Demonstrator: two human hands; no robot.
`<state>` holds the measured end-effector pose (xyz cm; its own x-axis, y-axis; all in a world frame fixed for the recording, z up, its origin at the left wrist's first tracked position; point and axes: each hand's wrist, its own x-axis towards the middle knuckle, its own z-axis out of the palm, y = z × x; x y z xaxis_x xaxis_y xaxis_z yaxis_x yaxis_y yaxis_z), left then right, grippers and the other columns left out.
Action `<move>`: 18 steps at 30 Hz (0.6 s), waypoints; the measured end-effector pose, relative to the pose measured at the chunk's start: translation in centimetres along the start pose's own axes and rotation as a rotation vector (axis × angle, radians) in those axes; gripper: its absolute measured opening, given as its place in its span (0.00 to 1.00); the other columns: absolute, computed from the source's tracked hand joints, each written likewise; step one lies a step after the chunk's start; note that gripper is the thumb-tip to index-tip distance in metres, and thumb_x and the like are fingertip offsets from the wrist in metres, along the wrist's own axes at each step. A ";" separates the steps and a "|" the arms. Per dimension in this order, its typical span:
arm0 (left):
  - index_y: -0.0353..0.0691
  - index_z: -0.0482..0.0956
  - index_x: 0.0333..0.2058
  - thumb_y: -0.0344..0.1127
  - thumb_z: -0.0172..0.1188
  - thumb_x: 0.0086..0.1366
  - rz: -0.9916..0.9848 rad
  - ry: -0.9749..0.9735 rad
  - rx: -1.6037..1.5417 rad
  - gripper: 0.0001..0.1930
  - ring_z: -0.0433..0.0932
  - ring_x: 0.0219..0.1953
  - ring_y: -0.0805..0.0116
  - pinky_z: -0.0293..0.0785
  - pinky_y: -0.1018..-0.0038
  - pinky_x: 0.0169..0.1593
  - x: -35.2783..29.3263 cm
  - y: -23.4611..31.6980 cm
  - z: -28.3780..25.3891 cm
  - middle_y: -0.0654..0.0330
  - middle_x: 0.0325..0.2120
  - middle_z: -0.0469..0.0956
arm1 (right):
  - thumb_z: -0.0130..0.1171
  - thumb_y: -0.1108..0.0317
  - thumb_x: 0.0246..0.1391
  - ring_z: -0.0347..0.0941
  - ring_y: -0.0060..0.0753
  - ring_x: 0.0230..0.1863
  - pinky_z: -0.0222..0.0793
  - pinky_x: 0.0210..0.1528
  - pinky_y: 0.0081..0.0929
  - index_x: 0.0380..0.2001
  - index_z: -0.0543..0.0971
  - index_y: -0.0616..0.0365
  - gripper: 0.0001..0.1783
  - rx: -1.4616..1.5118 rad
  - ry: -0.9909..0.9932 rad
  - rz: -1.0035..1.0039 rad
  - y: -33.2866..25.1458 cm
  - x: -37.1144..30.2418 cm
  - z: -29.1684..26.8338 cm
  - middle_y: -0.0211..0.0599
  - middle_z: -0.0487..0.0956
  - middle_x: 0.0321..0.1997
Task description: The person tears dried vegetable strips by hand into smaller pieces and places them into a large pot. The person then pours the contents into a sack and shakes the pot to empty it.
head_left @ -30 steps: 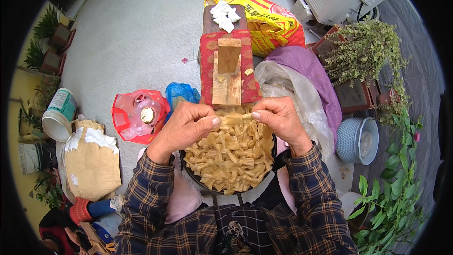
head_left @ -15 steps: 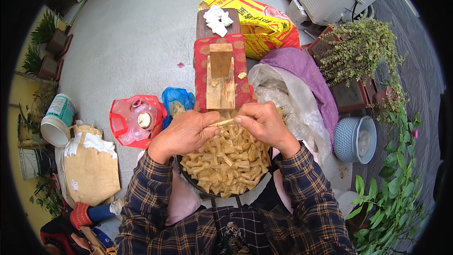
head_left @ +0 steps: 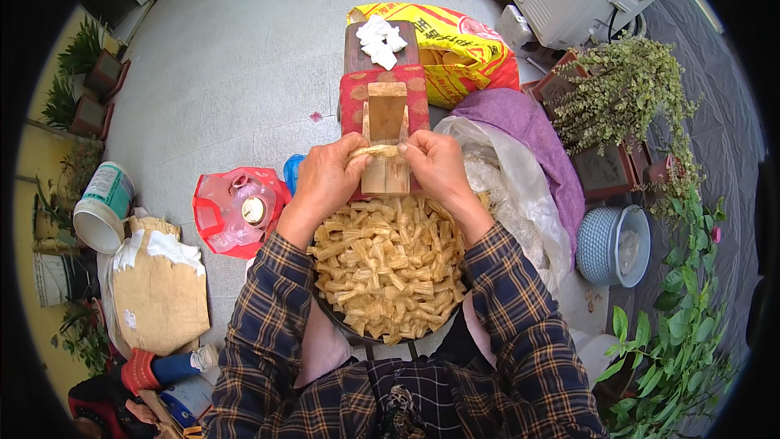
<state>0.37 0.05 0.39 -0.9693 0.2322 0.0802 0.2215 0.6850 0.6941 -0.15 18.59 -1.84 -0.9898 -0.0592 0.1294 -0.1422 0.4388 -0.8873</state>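
Note:
A twisted tan strip, apparently of tofu skin, stretches between my two hands above the lower end of a wooden block. My left hand pinches its left end between thumb and fingers, and my right hand pinches the right end. The block has an upright, slanted wooden piece and lies on a bench covered in red patterned cloth. Below my hands, a heap of short tan knotted pieces fills a round dark-rimmed pan at my lap.
White crumpled cloth or paper lies at the bench's far end, beside a yellow-and-red sack. A clear plastic bag and purple cloth stand right. A red bag, cardboard and a person's shoe are left.
Both hands have moved up and away from the heap to over the wooden block, carrying the strip. The strip now lies nearly level between them. The view has shifted slightly.

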 end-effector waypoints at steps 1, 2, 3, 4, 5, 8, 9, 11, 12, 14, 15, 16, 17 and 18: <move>0.43 0.76 0.35 0.40 0.56 0.57 -0.019 -0.035 0.023 0.09 0.76 0.28 0.49 0.70 0.59 0.30 -0.1 0.0 0.0 0.51 0.23 0.77 | 0.55 0.65 0.47 0.71 0.42 0.20 0.65 0.25 0.35 0.18 0.74 0.64 0.13 -0.094 -0.006 -0.024 -0.1 -0.1 -0.1 0.45 0.74 0.17; 0.43 0.76 0.35 0.40 0.56 0.57 -0.038 -0.069 0.046 0.10 0.76 0.29 0.49 0.70 0.59 0.30 -0.3 0.0 0.1 0.50 0.23 0.77 | 0.55 0.64 0.47 0.71 0.45 0.20 0.65 0.24 0.36 0.17 0.75 0.64 0.13 -0.187 -0.012 -0.049 -0.2 -0.2 -0.2 0.46 0.74 0.17; 0.44 0.76 0.35 0.41 0.57 0.56 -0.046 -0.069 0.094 0.10 0.76 0.29 0.50 0.70 0.59 0.30 -0.4 0.1 0.1 0.51 0.23 0.77 | 0.56 0.64 0.46 0.71 0.49 0.20 0.65 0.24 0.38 0.17 0.75 0.63 0.13 -0.319 0.009 -0.065 0.0 -0.2 -0.3 0.48 0.74 0.18; 0.44 0.77 0.35 0.42 0.58 0.56 -0.053 -0.068 0.142 0.11 0.77 0.29 0.50 0.70 0.60 0.30 -0.7 0.2 0.1 0.51 0.23 0.77 | 0.57 0.64 0.44 0.71 0.52 0.21 0.65 0.24 0.40 0.17 0.76 0.63 0.12 -0.452 0.031 -0.081 0.3 -0.3 -0.3 0.49 0.74 0.18; 0.44 0.78 0.34 0.42 0.58 0.55 -0.061 -0.066 0.189 0.11 0.77 0.29 0.51 0.70 0.60 0.30 -1.0 0.3 0.1 0.51 0.23 0.78 | 0.57 0.64 0.43 0.70 0.55 0.21 0.66 0.24 0.41 0.17 0.76 0.62 0.12 -0.585 0.053 -0.096 0.6 -0.4 -0.5 0.51 0.74 0.18; 0.45 0.81 0.31 0.45 0.60 0.53 -0.142 -0.289 0.241 0.12 0.77 0.29 0.51 0.71 0.61 0.30 -2.8 1.4 -1.9 0.51 0.24 0.78 | 0.57 0.64 0.47 0.69 0.43 0.14 0.64 0.19 0.35 0.15 0.75 0.61 0.14 -0.474 0.104 -0.137 0.5 -0.9 -1.5 0.42 0.74 0.14; 0.44 0.82 0.28 0.49 0.60 0.53 -0.138 -0.400 0.170 0.14 0.77 0.28 0.52 0.71 0.62 0.31 -3.7 2.5 -3.0 0.51 0.24 0.78 | 0.55 0.63 0.49 0.67 0.37 0.13 0.62 0.18 0.32 0.13 0.74 0.60 0.15 -0.191 -0.024 -0.060 -0.3 -1.3 -1.1 0.38 0.73 0.13; 0.42 0.81 0.30 0.52 0.53 0.59 0.036 -0.337 0.067 0.19 0.77 0.27 0.52 0.71 0.63 0.31 -4.3 3.7 -1.4 0.50 0.22 0.78 | 0.53 0.62 0.53 0.65 0.25 0.11 0.60 0.15 0.25 0.11 0.72 0.59 0.20 0.343 -0.250 0.117 -1.5 -2.9 -1.0 0.30 0.71 0.10; 0.40 0.81 0.31 0.52 0.49 0.61 0.082 -0.266 0.000 0.20 0.77 0.27 0.52 0.71 0.64 0.31 -4.7 3.3 0.3 0.50 0.22 0.78 | 0.49 0.60 0.58 0.58 0.13 0.11 0.54 0.14 0.14 0.13 0.71 0.57 0.21 0.521 -0.379 0.204 -2.2 -3.9 -0.5 0.20 0.66 0.11; 0.35 0.77 0.37 0.49 0.39 0.68 -0.022 -0.174 -0.499 0.23 0.77 0.21 0.62 0.72 0.71 0.27 -5.7 3.0 1.9 0.56 0.20 0.77 | 0.49 0.60 0.59 0.57 0.13 0.12 0.52 0.14 0.12 0.19 0.72 0.57 0.17 0.994 -0.475 0.571 -3.6 -5.0 0.7 0.20 0.66 0.13; 0.35 0.76 0.39 0.49 0.37 0.69 -0.131 -0.114 -0.739 0.24 0.76 0.20 0.66 0.72 0.74 0.26 -5.9 3.7 2.7 0.58 0.19 0.77 | 0.49 0.60 0.59 0.56 0.12 0.12 0.52 0.14 0.11 0.21 0.72 0.57 0.16 1.032 -0.497 0.550 -3.7 -5.2 0.8 0.20 0.65 0.14; 0.34 0.74 0.40 0.48 0.35 0.70 -0.242 -0.050 -0.977 0.24 0.76 0.19 0.70 0.72 0.76 0.25 -6.0 4.2 2.9 0.60 0.18 0.76 | 0.48 0.60 0.60 0.56 0.11 0.13 0.51 0.14 0.10 0.24 0.72 0.57 0.15 1.070 -0.520 0.528 -3.7 -5.3 0.9 0.20 0.65 0.15; 0.35 0.70 0.41 0.48 0.34 0.70 -0.254 -0.128 -1.102 0.22 0.75 0.28 0.68 0.73 0.71 0.35 -5.7 3.8 2.0 0.61 0.21 0.74 | 0.48 0.60 0.60 0.55 0.10 0.13 0.50 0.14 0.09 0.26 0.72 0.57 0.13 1.108 -0.544 0.506 -3.8 -5.4 1.0 0.19 0.65 0.16; 0.39 0.69 0.34 0.48 0.32 0.71 -0.245 0.087 -1.298 0.20 0.74 0.31 0.70 0.71 0.71 0.40 -5.0 4.7 2.0 0.63 0.23 0.72 | 0.48 0.60 0.60 0.55 0.10 0.13 0.50 0.14 0.09 0.26 0.72 0.57 0.13 1.070 -0.571 0.508 -4.0 -5.4 0.9 0.19 0.65 0.16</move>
<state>6.47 3.47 1.78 -0.9838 0.1200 -0.1333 -0.1743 -0.4627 0.8692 5.74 16.36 0.65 -0.7584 -0.5834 -0.2906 0.5723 -0.3828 -0.7252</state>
